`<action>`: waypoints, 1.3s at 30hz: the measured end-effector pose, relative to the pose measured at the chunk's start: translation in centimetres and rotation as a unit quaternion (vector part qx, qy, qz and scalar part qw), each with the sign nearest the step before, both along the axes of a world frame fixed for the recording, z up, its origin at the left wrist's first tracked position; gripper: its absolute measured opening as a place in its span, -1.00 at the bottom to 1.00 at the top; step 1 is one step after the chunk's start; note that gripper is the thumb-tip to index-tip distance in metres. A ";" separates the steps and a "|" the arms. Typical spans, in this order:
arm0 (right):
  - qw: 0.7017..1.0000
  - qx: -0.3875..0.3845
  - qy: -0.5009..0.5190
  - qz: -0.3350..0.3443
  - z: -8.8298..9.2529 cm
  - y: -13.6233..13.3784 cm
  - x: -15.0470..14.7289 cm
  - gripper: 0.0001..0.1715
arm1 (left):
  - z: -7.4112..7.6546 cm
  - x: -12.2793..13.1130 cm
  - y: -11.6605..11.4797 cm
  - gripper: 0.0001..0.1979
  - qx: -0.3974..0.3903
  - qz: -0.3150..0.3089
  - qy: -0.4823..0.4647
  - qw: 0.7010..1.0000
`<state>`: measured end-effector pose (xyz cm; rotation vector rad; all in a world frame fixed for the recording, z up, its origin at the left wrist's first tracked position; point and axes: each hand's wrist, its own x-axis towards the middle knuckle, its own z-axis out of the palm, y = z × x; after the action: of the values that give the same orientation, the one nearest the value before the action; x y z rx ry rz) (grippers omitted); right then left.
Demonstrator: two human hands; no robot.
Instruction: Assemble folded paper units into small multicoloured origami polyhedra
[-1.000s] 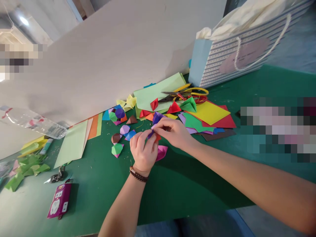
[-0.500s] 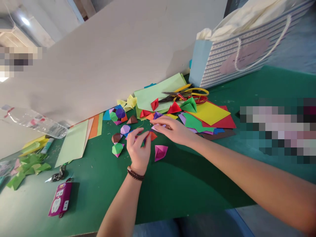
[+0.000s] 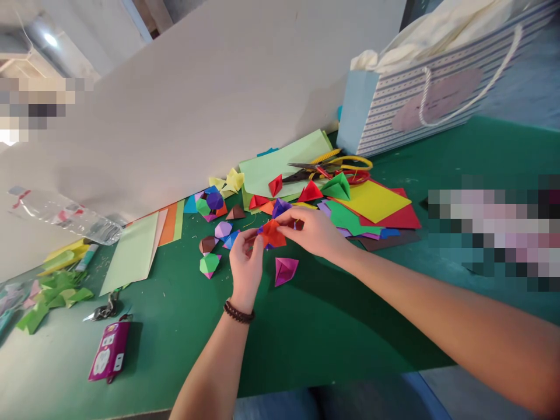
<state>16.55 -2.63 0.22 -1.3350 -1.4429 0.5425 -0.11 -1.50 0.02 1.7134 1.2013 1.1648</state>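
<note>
Between my two hands is an orange folded paper piece (image 3: 274,234) with some blue-purple at its left end. My left hand (image 3: 245,261) pinches the left side between thumb and fingers, a dark beaded bracelet on its wrist. On the right side, my right hand (image 3: 312,230) grips the same piece with thumb and fingertips. A magenta folded paper piece (image 3: 286,271) lies just below on the green table (image 3: 306,344). To the left of my left hand sit small folded pieces: a lilac one (image 3: 223,230), a brown one (image 3: 208,245) and a green-and-pink one (image 3: 210,265).
Scissors (image 3: 324,169) lie on pale green sheets (image 3: 284,166) behind my hands. Coloured paper (image 3: 378,201) is stacked to the right, near a striped gift bag (image 3: 406,99). On the left are a plastic bottle (image 3: 65,216), paper scraps (image 3: 52,294) and a magenta pouch (image 3: 109,350).
My right hand has come down and left onto the orange paper piece. My left hand's fingers have closed, and the piece now shows between both hands.
</note>
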 end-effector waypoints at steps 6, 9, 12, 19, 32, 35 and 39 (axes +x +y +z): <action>0.995 0.026 -0.067 0.065 0.1 -0.6 -0.8 -0.75 | -0.2 -0.4 0.5 -0.83 -0.007 0.030 0.023 0.999; 0.989 0.058 -0.116 0.068 0.1 -0.8 -0.9 -0.76 | 0.2 -0.2 0.0 -0.87 0.012 0.016 0.070 0.997; 0.990 0.046 -0.116 0.067 0.2 -0.9 -0.9 -0.77 | 0.6 0.2 -0.5 -0.88 0.039 0.003 0.102 0.994; 0.997 -0.001 -0.055 0.059 0.0 -0.8 -1.1 -0.73 | 0.2 0.5 -0.3 -0.85 -0.045 -0.010 0.031 0.998; 0.990 -0.057 -0.039 0.122 0.0 -0.6 -0.7 -0.75 | 0.2 0.4 0.0 -0.81 -0.166 -0.019 -0.079 0.983; 0.988 -0.078 -0.010 0.132 0.1 -0.4 -0.8 -0.84 | 0.0 0.1 0.2 -0.80 -0.123 -0.014 -0.022 0.992; 0.984 -0.116 0.030 0.133 0.2 -0.2 -0.9 -0.92 | -0.1 0.1 0.3 -0.79 -0.114 -0.014 0.007 0.993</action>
<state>15.65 -2.83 0.44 -1.2993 -1.5532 0.9424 -0.03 -1.24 -0.08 1.5635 1.2627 0.9587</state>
